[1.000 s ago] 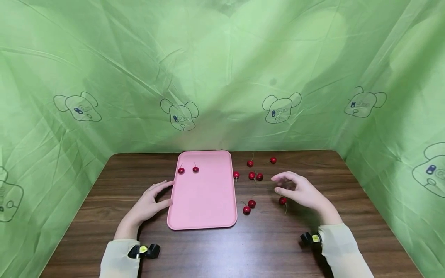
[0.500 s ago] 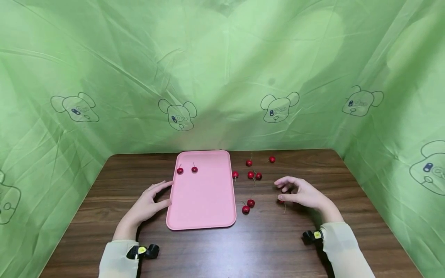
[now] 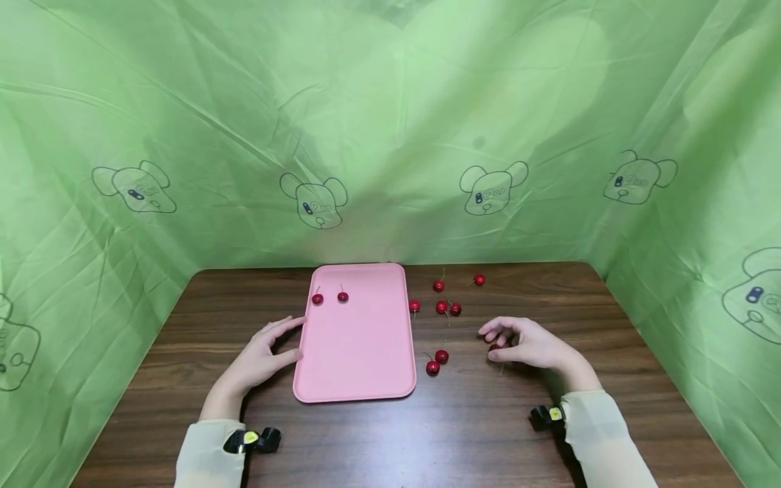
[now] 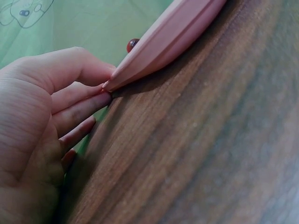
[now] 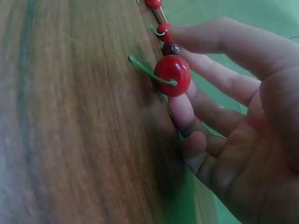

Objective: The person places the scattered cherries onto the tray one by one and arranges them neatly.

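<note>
Right hand (image 3: pixel 529 344) has come lower and nearer to the person than a second ago and now sits at the table (image 3: pixel 378 440), curled fingers (image 5: pixel 187 112) against the lone cherry (image 3: pixel 493 348), which lies in place right of the tray. Whether thumb and fingers actually pinch the fruit cannot be told; the right wrist view shows the cherry (image 5: pixel 172 75) touching a fingertip, green stem pointing away. Left hand (image 3: pixel 261 358) unchanged: fingers straight, tips against the left edge of the pink tray (image 3: pixel 360 352). Two cherries (image 3: pixel 330 297) rest at the tray's far end, same positions. The pair of cherries (image 3: pixel 436 362) beside the tray has not moved
</note>
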### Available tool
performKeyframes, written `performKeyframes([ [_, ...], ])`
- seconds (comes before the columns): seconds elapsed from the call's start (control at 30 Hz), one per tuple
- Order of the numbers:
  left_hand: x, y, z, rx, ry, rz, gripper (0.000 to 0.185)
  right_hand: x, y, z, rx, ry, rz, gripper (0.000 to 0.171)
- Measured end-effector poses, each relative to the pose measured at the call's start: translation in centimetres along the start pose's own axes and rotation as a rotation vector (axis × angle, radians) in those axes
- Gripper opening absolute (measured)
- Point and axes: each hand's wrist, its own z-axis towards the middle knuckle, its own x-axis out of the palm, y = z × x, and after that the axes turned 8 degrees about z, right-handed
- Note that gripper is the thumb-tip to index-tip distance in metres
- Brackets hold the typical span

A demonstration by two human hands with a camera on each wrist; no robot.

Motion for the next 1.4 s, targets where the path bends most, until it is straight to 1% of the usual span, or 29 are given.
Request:
performKeyframes([
  [0.2, 0.0, 0.1, 0.0, -0.001, 0.003, -0.001, 0.066, -0.2, -0.1, -0.1, -0.004, 0.013, -0.023, 0.037],
  [0.4, 0.1, 0.3, 0.0, -0.001, 0.004, -0.003, 0.067, -0.3, -0.5, -0.1, -0.029, -0.008, -0.038, 0.030],
  [0.5, 0.1, 0.5, 0.0, -0.007, 0.011, -0.001, 0.068, -0.2, -0.7, 0.0, -0.032, -0.054, -0.063, 0.024],
  [0.6, 0.1, 0.5, 0.1, -0.014, 0.014, -0.008, 0.068, 0.1, -1.0, 0.3, -0.016, -0.132, -0.103, 0.018],
  [0.73, 0.1, 0.5, 0.1, -0.014, 0.015, -0.009, 0.069, 0.5, -1.4, 0.6, 0.018, -0.224, -0.129, 0.012],
  [0.9, 0.1, 0.5, 0.1, -0.016, 0.019, -0.002, 0.068, 0.8, -1.5, 0.9, 0.057, -0.282, -0.140, 0.006],
  [1.0, 0.0, 0.5, 0.1, -0.018, 0.020, -0.001, 0.068, 0.9, -1.4, 1.0, 0.092, -0.303, -0.143, 0.007],
  [1.1, 0.0, 0.5, 0.1, -0.020, 0.021, -0.002, 0.068, 0.9, -1.3, 1.0, 0.129, -0.338, -0.174, 0.015],
  [1.23, 0.1, 0.5, 0.1, -0.019, 0.021, -0.005, 0.068, 0.6, -1.2, 0.9, 0.132, -0.357, -0.213, 0.022],
  [1.3, 0.1, 0.5, 0.1, -0.016, 0.019, -0.006, 0.068, 0.5, -1.2, 0.7, 0.104, -0.348, -0.210, 0.022],
  [1.4, 0.2, 0.5, 0.1, -0.009, 0.017, -0.007, 0.068, 0.2, -1.4, 0.2, 0.030, -0.321, -0.191, 0.021],
])
